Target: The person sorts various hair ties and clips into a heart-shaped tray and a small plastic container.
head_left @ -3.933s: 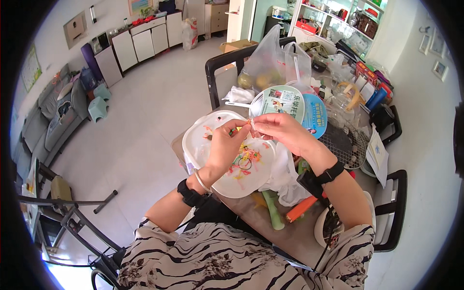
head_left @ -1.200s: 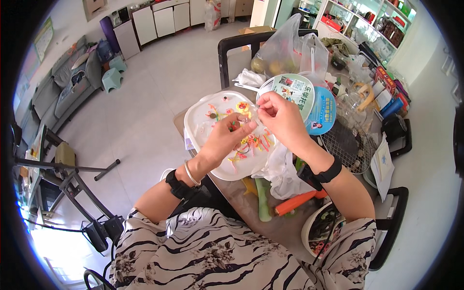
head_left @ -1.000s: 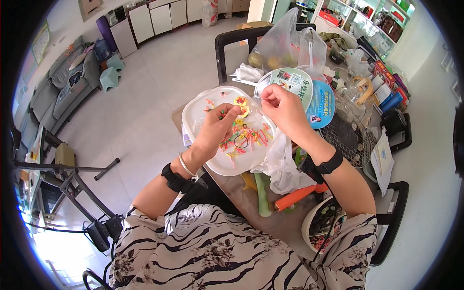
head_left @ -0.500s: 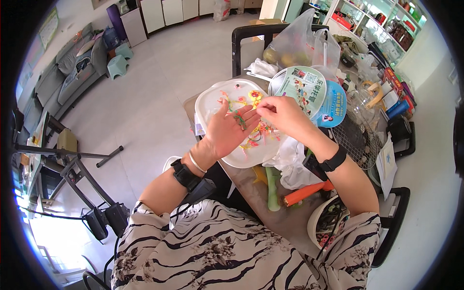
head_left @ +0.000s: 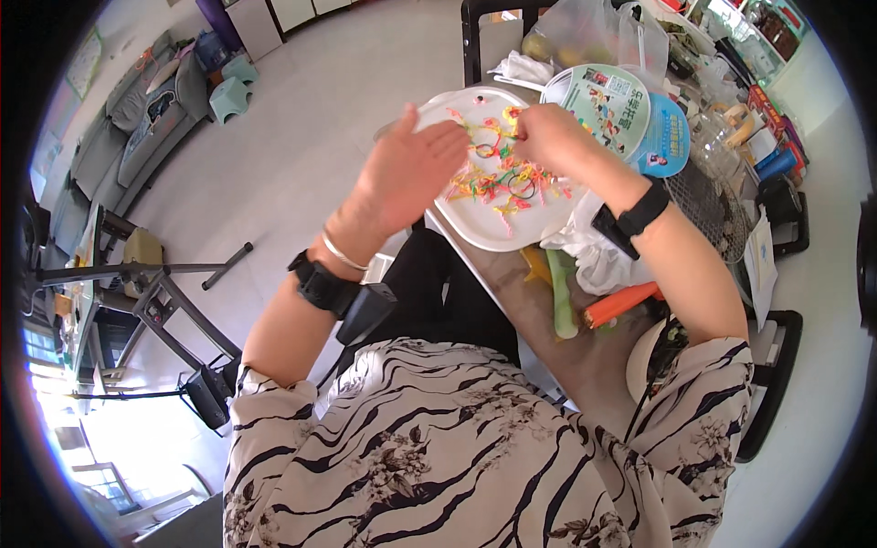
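Observation:
A white tray rests on the table, strewn with small, thin, brightly coloured pieces in pink, yellow, green and orange. A few dark loops lie among them. My left hand is held over the tray's left edge with fingers stretched out. Its palm is turned partly away, and nothing shows in it. Over the far part of the tray is my right hand, its fingers pinched together beside a yellow piece. What they hold, if anything, is too small to make out.
Round paper fans, one green and white, one blue, lie right of the tray. Nearer stand a white plastic bag, a green object and an orange one. A wire rack is farther right.
My left hand has moved left, away from my right hand, and turned over; the green piece on its palm is no longer visible there. My right hand has gone down to the tray. The view has shifted.

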{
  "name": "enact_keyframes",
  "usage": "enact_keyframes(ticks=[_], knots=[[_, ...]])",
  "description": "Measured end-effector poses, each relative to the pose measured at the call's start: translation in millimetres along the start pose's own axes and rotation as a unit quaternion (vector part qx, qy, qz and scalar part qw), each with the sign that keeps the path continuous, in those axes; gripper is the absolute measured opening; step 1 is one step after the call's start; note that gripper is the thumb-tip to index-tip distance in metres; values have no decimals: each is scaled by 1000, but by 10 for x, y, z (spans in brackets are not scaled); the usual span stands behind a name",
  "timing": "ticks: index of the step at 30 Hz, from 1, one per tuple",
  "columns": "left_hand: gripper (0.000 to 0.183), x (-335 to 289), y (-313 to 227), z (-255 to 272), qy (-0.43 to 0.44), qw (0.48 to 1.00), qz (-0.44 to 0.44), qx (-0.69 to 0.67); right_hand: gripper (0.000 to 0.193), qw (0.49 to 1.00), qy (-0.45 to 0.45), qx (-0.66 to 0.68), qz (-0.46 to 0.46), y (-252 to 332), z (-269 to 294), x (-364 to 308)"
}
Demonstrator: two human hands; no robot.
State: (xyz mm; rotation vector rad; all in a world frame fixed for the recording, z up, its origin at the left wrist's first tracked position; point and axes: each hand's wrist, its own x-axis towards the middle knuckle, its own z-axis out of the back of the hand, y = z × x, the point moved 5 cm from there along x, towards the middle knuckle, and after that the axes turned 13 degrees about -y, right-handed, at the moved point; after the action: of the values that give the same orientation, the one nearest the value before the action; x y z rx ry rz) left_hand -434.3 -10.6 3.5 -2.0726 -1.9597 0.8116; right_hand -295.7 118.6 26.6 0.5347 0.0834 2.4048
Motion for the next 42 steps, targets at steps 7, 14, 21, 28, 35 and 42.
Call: enact_keyframes(ticks=[7,14,21,28,35,42], knots=[[62,-724,-497,720,-84,991,-99,7,23,991,118,-65,-15,-312,-185,4],[33,-1292,-817,1860,-180,965,-182,-54,19,997,-6,0,83,159,548,-68],[35,-1128,-615,1231,-171,967,-185,-24,22,998,29,-24,55,431,1065,-86],[38,-228,104,-102,39,964,-102,244,23,998,6,-38,56,255,1027,-8],[35,-538,-524,127,-101,810,-352,458,24,991,5,-27,130,554,842,116],[25,-1498,-1454,2159,-314,698,-312,563,22,989,24,-24,141,1225,673,440]])
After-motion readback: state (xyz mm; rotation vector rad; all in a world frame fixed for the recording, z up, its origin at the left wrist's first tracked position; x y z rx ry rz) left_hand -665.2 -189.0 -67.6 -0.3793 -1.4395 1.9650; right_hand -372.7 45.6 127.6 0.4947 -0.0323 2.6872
